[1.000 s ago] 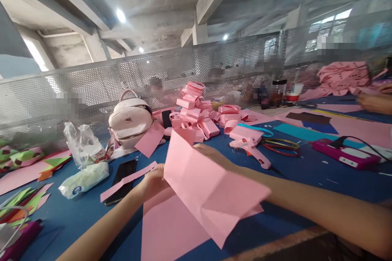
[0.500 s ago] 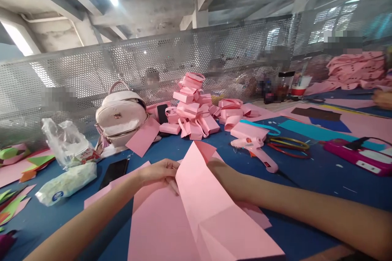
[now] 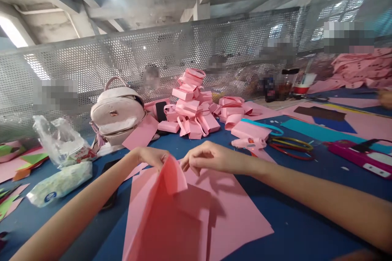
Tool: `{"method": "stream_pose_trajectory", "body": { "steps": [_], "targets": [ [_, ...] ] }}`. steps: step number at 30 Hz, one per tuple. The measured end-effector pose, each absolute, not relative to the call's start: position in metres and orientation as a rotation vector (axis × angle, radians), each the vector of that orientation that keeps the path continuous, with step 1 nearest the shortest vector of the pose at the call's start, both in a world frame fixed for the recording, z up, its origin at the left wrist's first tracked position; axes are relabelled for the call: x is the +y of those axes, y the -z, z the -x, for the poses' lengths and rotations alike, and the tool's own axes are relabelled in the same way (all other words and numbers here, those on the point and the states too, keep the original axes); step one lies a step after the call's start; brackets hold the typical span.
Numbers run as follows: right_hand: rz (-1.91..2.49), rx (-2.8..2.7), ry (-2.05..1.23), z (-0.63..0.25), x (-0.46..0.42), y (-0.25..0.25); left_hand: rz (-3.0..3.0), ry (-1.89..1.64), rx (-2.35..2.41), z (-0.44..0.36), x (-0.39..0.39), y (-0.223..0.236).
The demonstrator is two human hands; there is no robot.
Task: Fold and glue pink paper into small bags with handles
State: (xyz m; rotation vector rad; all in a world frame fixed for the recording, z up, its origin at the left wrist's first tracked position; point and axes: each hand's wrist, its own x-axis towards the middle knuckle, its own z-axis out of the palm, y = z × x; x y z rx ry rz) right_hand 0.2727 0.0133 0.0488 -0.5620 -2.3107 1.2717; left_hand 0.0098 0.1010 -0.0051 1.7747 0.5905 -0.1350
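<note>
A creased pink paper sheet (image 3: 171,224) stands partly lifted in front of me, its upper end curling over. My left hand (image 3: 154,157) grips its upper left edge, fingertips partly hidden behind the paper. At the curled flap's right side is my right hand (image 3: 208,158), fingers bent and pinched together at the paper's edge; the exact contact is hard to see. More flat pink sheets (image 3: 239,212) lie underneath on the blue table (image 3: 294,216).
Behind my hands rises a pile of folded pink paper boxes (image 3: 191,110). A glue gun (image 3: 251,143) lies to the right, near a magenta power strip (image 3: 361,157). On the left are a pale backpack (image 3: 118,110), a tissue pack (image 3: 61,183) and a dark phone (image 3: 110,200).
The creased sheet has swung over to the left, its inner side now showing. My right hand has come out from behind it to the top edge, uncovering the sheets below.
</note>
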Motion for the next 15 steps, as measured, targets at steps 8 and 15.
{"method": "stream_pose_trajectory", "body": {
  "steps": [8,15],
  "targets": [
    [0.905,-2.141,-1.847,-0.254,0.016,0.000,-1.914,0.525,0.414,-0.024,0.102,0.004],
    [0.946,-2.026,-1.973,-0.240,0.013,0.004,-1.938,0.370,0.486,-0.035,0.087,-0.007]
  ]
}}
